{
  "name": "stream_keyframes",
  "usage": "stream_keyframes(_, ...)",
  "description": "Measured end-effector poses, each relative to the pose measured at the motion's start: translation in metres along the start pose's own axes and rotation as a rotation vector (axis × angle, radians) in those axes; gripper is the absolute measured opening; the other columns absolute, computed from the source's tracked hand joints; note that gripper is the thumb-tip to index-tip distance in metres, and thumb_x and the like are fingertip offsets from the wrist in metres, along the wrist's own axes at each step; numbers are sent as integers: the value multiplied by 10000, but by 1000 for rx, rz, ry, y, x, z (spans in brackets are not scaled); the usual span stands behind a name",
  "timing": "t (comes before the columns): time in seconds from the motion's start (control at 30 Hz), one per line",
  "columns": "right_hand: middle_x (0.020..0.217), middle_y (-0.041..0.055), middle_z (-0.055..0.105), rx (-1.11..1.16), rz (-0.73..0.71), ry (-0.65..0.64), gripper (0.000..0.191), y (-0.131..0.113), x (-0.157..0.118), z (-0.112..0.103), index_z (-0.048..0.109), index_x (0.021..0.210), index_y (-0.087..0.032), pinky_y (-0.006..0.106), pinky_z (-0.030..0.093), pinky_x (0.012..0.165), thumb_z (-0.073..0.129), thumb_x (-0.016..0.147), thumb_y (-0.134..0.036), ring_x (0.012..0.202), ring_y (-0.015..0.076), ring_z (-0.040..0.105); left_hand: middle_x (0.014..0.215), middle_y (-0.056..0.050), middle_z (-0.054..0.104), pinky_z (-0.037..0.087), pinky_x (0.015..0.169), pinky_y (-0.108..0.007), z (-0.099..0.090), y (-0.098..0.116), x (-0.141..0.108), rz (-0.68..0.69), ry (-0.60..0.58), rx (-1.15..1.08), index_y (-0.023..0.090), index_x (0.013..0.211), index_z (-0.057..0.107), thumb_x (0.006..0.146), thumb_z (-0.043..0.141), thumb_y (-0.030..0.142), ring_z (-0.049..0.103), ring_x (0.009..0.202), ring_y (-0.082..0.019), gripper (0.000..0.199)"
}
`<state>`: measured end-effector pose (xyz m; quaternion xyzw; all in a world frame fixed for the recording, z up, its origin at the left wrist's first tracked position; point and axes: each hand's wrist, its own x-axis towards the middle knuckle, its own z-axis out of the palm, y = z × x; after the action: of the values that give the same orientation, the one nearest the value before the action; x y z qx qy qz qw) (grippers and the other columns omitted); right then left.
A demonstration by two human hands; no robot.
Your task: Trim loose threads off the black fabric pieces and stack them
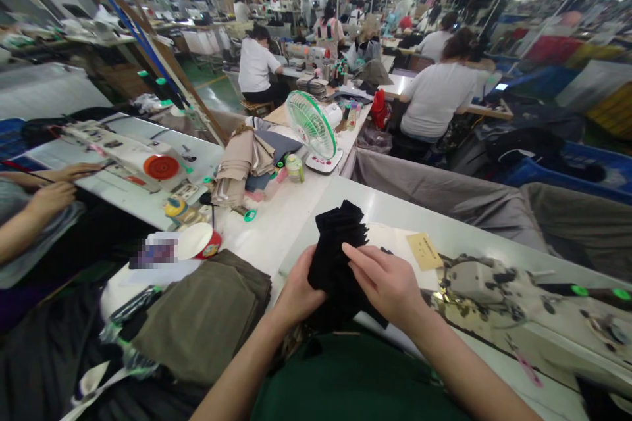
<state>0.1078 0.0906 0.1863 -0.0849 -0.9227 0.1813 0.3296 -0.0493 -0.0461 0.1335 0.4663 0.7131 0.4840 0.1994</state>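
A thick bundle of black fabric pieces (338, 247) is held up in front of me over the table edge, its layered edges jagged on the right. My left hand (301, 289) is closed around its lower left side, the thumb across the front. On the bundle's right side rests my right hand (390, 279), fingers closed at the layers; its fingertips partly hide the cloth. Right of my hands is a sewing machine (494, 283), with a yellow card (423, 251) lying beside it. A stack of olive-brown fabric pieces (202, 316) lies left of my left forearm.
A green-and-white fan (313, 125) stands ahead, near beige folded fabric (241, 161) and a jar (295, 168). At left are a red-and-white tub (210, 243), another sewing machine (133, 154) and a co-worker's hands (54, 194). Pink-handled snips (526, 365) lie at right.
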Motion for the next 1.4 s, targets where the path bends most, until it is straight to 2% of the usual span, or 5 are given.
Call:
stream_keyframes(0.2, 920, 71, 654, -22, -45, 155, 248, -7, 4, -6, 645, 1098, -210, 344, 513, 745, 611, 887, -85, 858, 201, 613, 1188, -81, 667, 524, 929, -399, -2, 4, 2, -5, 40, -7, 185, 1282, 528, 680, 630, 143, 643, 1057, -261, 611)
stream_keyframes(0.37, 1025, 80, 685, 106, -47, 46, 102, -14, 10, -13, 593, 953, -215, 461, 490, 922, 627, 863, -185, 981, 243, 628, 1158, -74, 667, 526, 918, -395, -4, 3, 4, -1, 64, -22, 180, 1254, 535, 669, 620, 140, 644, 1038, -257, 592)
stream_keyframes(0.73, 833, 7, 632, 205, 351, 10, 208, 1, 3, 2, 574, 1128, -213, 274, 503, 607, 601, 921, -219, 664, 153, 612, 1232, -84, 645, 517, 953, -388, -1, -3, 0, 29, -89, -23, 201, 1308, 498, 660, 617, 99, 629, 1108, -262, 667)
stream_keyframes(1.03, 915, 56, 636, 46, 122, 59, 129, 0, 11, -9, 618, 862, -216, 375, 486, 772, 582, 863, -92, 886, 217, 598, 1236, -93, 649, 495, 988, -405, -3, 2, 5, -39, -33, -51, 175, 1283, 515, 657, 597, 103, 619, 1131, -264, 635)
stream_keyframes(1.4, 951, 31, 723, 265, 252, 16, 282, 1, 6, -5, 540, 1270, -227, 279, 569, 719, 506, 991, -233, 771, 160, 704, 1258, -93, 635, 495, 993, -433, -7, 3, 4, -12, -52, -22, 198, 1292, 509, 668, 594, 92, 609, 1153, -275, 639)
